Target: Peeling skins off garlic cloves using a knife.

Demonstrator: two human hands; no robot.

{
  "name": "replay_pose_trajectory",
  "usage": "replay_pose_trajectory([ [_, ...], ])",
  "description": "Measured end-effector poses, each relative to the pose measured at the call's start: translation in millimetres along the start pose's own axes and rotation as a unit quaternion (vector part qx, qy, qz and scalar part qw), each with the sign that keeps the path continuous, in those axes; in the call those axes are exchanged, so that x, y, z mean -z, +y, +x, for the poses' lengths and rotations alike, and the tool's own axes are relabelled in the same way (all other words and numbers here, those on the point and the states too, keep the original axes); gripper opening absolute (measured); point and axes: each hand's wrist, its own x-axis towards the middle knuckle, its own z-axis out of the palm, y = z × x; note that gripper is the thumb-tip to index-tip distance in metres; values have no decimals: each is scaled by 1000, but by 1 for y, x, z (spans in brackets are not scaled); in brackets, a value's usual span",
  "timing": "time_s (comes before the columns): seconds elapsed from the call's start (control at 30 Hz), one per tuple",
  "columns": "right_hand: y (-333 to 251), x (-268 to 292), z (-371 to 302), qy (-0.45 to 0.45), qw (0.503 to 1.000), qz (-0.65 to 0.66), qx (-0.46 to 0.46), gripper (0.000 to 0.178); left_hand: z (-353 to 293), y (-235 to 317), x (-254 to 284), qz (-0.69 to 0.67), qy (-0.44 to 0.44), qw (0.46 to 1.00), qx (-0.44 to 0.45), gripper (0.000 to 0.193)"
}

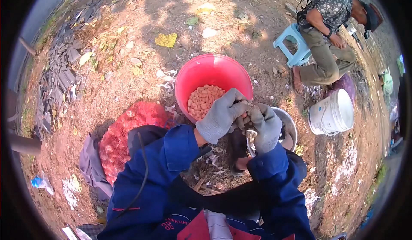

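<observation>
Both of my hands wear grey knit gloves and meet over the gap between a red bucket point(185, 79) and a metal basin point(292, 126). The fingertips of my left hand point(223, 115) and my right hand point(267, 126) pinch together on a small garlic clove point(246, 115), mostly covered by the gloves. Inside the bucket lies a heap of peeled garlic cloves point(205, 100), tinted by its red wall. The basin sits beneath my right hand, which hides much of it; some pale garlic pieces point(251, 135) show there.
A red mesh sack of garlic point(118, 141) lies by my left arm. At the right, another person point(328, 38) sits on a light blue stool point(292, 38); a white bucket point(331, 113) stands nearby. Dark broken tiles point(62, 79) lie at the left. Papery peels point(166, 77) litter the dirt.
</observation>
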Motion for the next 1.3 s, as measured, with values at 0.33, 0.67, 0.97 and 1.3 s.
replay_pose_trajectory([
  [0.33, 7, 7, 3, 4, 995, 97, -27, 28, -3, 1, -4, 142, -23, 981, -129, 11],
  [0.67, 0, 13, 8, -46, 935, 328, -126, 18, -5, -9, -6, 279, -30, 926, -252, 14],
  [0.97, -5, 7, 3, 26, 989, 134, -50, 22, -5, -9, -5, 398, -37, 860, -319, 19],
  [1.3, -2, 14, 11, -44, 938, 308, -155, 17, -1, -13, -1, 226, -35, 930, -288, 13],
])
